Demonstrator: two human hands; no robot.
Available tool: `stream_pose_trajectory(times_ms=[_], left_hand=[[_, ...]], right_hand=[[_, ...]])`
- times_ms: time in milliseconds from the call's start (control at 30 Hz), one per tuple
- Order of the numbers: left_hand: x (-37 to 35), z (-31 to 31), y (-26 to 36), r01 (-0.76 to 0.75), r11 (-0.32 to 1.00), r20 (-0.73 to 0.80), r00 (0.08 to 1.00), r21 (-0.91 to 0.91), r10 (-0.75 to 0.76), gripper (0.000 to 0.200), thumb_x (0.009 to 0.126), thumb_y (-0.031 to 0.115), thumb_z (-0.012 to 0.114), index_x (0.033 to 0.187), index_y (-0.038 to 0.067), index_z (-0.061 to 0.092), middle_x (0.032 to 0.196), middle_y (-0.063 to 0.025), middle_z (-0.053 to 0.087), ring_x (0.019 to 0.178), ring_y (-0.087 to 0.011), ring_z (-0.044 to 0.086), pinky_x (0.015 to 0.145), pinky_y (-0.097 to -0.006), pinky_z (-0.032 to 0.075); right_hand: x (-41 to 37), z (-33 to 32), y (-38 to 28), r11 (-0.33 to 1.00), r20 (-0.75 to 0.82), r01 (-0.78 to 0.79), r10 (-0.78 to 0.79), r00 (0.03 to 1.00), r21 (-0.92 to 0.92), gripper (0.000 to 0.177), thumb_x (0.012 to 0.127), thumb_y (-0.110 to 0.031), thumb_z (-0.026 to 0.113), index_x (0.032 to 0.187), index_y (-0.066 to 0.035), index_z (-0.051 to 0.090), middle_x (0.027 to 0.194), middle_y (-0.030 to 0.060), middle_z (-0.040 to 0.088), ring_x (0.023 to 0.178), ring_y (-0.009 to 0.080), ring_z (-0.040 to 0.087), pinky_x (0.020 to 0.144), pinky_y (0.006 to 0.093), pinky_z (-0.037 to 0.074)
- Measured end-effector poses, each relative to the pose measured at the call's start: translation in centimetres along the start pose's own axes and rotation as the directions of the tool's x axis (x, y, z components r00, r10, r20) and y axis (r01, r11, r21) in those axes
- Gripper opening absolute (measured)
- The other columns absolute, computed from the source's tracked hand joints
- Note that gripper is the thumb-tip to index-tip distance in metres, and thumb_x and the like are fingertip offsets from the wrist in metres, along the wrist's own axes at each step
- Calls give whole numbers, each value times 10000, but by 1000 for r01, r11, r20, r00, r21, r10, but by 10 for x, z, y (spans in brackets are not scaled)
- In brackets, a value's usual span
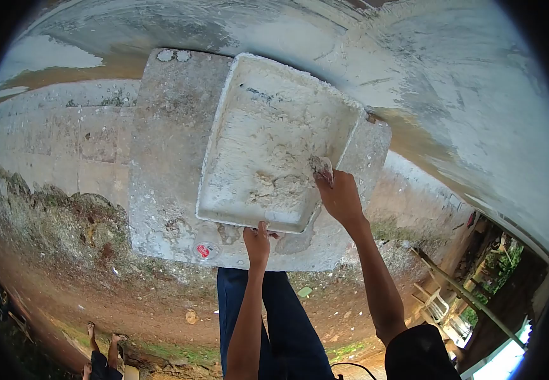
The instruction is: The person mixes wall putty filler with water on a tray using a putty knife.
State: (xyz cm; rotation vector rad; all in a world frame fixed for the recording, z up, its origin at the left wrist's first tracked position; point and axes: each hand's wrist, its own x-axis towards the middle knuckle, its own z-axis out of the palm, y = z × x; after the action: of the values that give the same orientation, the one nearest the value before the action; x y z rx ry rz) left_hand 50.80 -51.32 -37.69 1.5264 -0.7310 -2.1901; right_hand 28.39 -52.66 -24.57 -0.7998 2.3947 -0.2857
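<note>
A shallow white tray (216,171), its walls crusted with dried material, holds pale wet plaster (280,187) heaped toward the near side. My left hand (257,246) is closed on the tray's near rim, thumb on top, with a small reddish-brown piece (274,235) showing beside it. Over the tray's right side, my right hand (339,193) grips a plaster-caked scraper (320,168). Most of its handle is hidden in my fist, and its working end is just above the plaster.
The tray rests on a stained grey board (166,145), where a round lid with a red label (204,251) also lies. A plastered wall (464,82) rises behind. Another person's legs (103,354) appear at lower left. White plastic chairs (439,310) stand at lower right.
</note>
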Motion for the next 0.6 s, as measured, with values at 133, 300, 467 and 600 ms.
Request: stream_pose_trajectory(times_ms=[133, 300, 467, 600], left_hand=[[0, -1, -2, 6, 1000, -18, 1000, 26, -6, 137, 932, 87, 489, 873, -34, 469, 746, -87, 560, 554, -190, 596, 461, -340, 511], [-3, 5, 3, 23, 1000, -33, 999, 4, -23, 131, 921, 29, 471, 828, -56, 505, 705, -66, 544, 538, -164, 587, 463, -307, 500], [-4, 7, 10, 40, 999, -77, 996, 21, -38, 170, 915, 34, 485, 784, -65, 531, 674, -78, 575, 536, -156, 584, 472, -316, 494], [-4, 7, 11, 8, 1000, -67, 998, -8, -8, 164, 913, 34, 485, 795, -71, 532, 692, -88, 589, 558, -173, 610, 481, -312, 496]], right_hand=[[16, -14, -6, 992, -50, -49, 55, 997, 118, 206, 835, -177, 575, 873, 14, 642, 734, 254, 629, 710, 437, 612, 683, 505, 483], [59, 2, -20, 882, -282, 188, -330, 901, -432, 199, 819, -108, 586, 964, 22, 627, 857, 162, 660, 850, 314, 633, 709, 408, 521], [67, 66, -41, 782, -282, 143, -380, 881, -607, 318, 811, -80, 587, 1110, 24, 553, 1051, 173, 599, 967, 283, 596, 799, 389, 498], [64, 63, -42, 780, -245, 179, -392, 887, -600, 359, 806, -84, 586, 1136, 48, 539, 1055, 199, 591, 985, 274, 589, 874, 378, 458]])
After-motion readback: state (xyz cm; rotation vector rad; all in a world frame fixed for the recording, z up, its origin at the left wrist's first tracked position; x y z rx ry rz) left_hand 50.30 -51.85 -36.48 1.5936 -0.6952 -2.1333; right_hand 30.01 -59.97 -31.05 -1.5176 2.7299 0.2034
